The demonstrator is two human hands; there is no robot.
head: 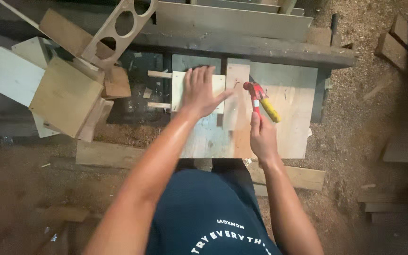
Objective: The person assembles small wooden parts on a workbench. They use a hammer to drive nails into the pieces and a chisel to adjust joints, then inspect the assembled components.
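My left hand (201, 92) lies flat, fingers spread, on a pale square wooden panel (218, 84) that rests on a low workbench (289, 94). Two thin wooden slats (159, 74) stick out from under the panel to the left. My right hand (262, 137) grips the handle of a red hammer (256, 94), whose head sits over a narrow upright board (237, 78) just right of the panel. A yellow-handled tool (270, 110) lies on the bench beside the hammer head.
A heap of plywood offcuts (64, 94) and a board with round holes (119, 28) sit to the left. Long planks (232, 21) lie behind the bench, a plank (105, 153) in front. Sawdust covers the floor (355, 118); wood blocks (393, 47) lie right.
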